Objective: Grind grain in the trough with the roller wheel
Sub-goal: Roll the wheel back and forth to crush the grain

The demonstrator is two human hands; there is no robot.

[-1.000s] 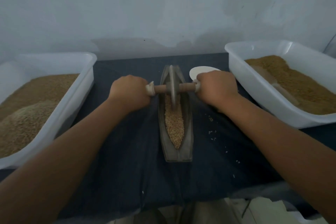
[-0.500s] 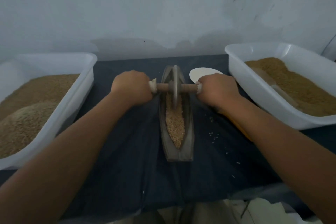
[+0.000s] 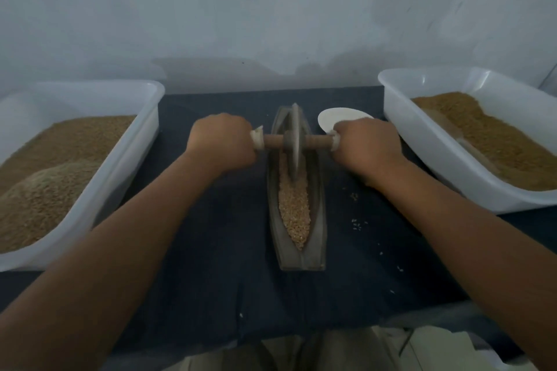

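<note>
Grain (image 3: 294,208) fills the narrow trough (image 3: 319,220) at the middle of the tabletop (image 3: 211,250), with the roller wheel (image 3: 294,141) standing in its far half. The left hand (image 3: 221,144) and right hand (image 3: 369,144) each grip one end of the wheel's axle. An uneven push could tilt the wheel, ride it up a wall and fling kernels out; stray kernels (image 3: 358,224) lie beside the trough.

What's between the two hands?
The head view shows a wooden handle running from left hand to right hand, with the roller wheel at its middle, standing in the trough.
</note>
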